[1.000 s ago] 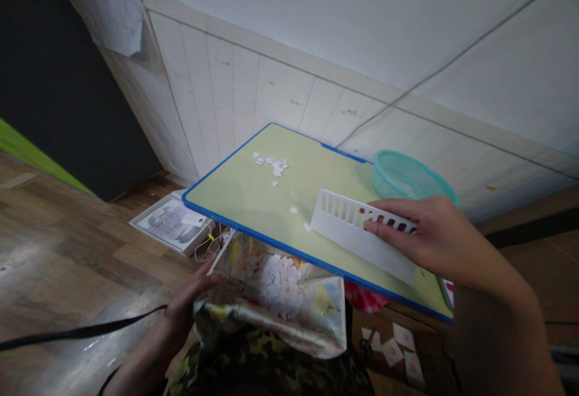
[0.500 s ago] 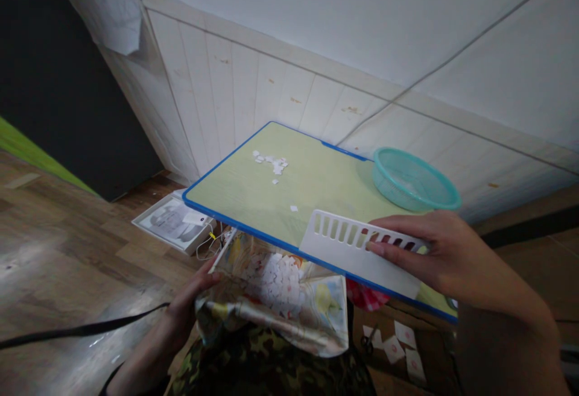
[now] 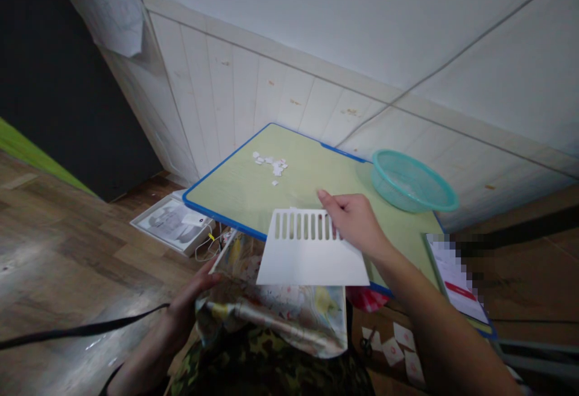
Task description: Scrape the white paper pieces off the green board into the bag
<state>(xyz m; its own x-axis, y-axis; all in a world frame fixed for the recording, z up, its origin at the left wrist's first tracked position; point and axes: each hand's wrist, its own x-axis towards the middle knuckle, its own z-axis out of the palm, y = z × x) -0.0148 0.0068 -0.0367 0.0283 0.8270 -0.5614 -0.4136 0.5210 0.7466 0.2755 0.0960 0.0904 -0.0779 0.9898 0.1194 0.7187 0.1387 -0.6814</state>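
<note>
My right hand (image 3: 355, 222) grips a flat white plastic panel with slots (image 3: 312, 254) by its upper right corner. The panel hangs over the near edge of a small green table with a blue rim (image 3: 235, 188). Below the panel, my left hand (image 3: 192, 299) pinches the left edge of a colourful printed bag (image 3: 275, 314) held open under the table edge; white paper bits show inside it. A small heap of white paper scraps (image 3: 271, 164) lies on the far left of the tabletop.
A teal plastic basket (image 3: 411, 182) stands at the table's back right. A clipboard with papers (image 3: 456, 275) lies at the right edge. A white box (image 3: 172, 222) and cables sit on the wooden floor by the panelled wall. Paper cards (image 3: 398, 348) lie on the floor.
My right hand has swept the white panel from the table's right side leftward and toward me, past the near edge over the bag. The loose scraps near the panel are gone from the tabletop.
</note>
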